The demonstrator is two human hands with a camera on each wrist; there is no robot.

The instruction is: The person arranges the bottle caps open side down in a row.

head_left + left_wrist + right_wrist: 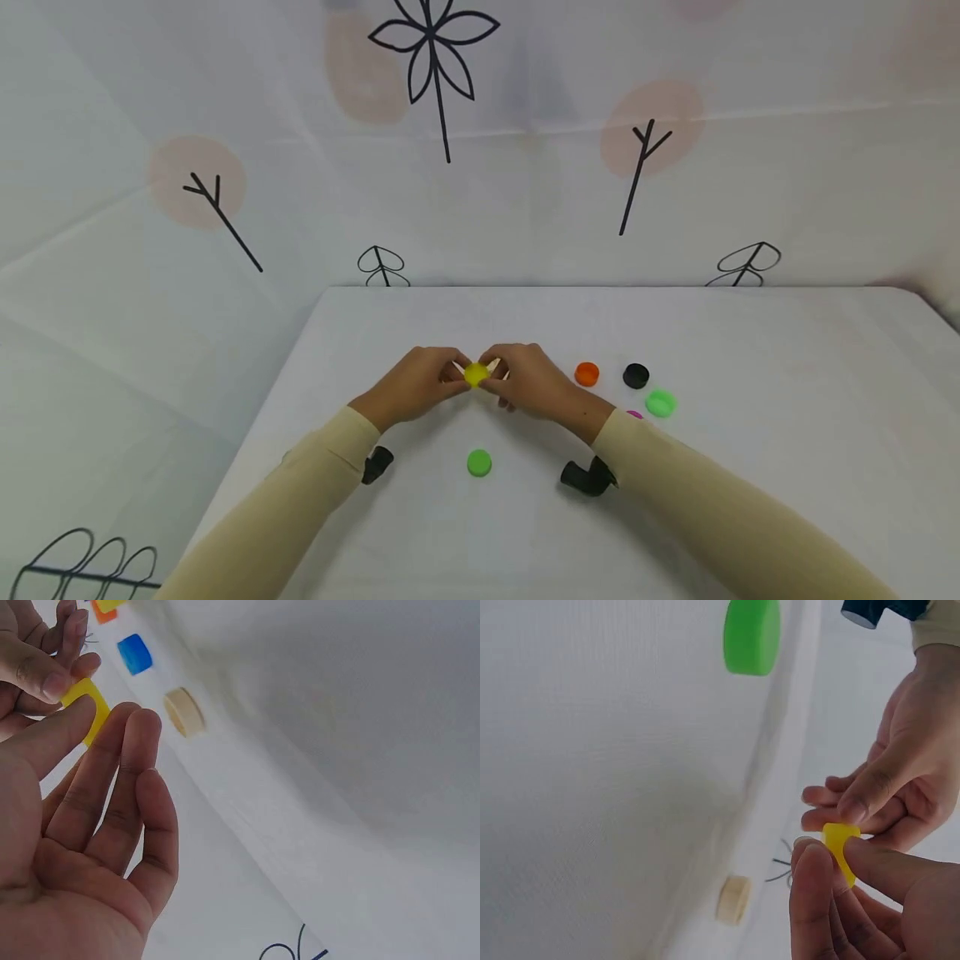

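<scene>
Both hands meet over the white table and hold one small round yellow bottle cap between them. My left hand pinches its left side with thumb and fingertips, while the other fingers extend past it in the left wrist view. On the opposite edge, my right hand pinches the same cap between thumb and fingers. A beige cap lies on the table beyond the hands, with a blue cap near it. Closer to me, between the forearms, sits a green cap.
Right of the right hand lie an orange cap, a black cap and a light green cap. A magenta cap is mostly hidden by the right sleeve. Behind the table hangs a white cloth printed with plants.
</scene>
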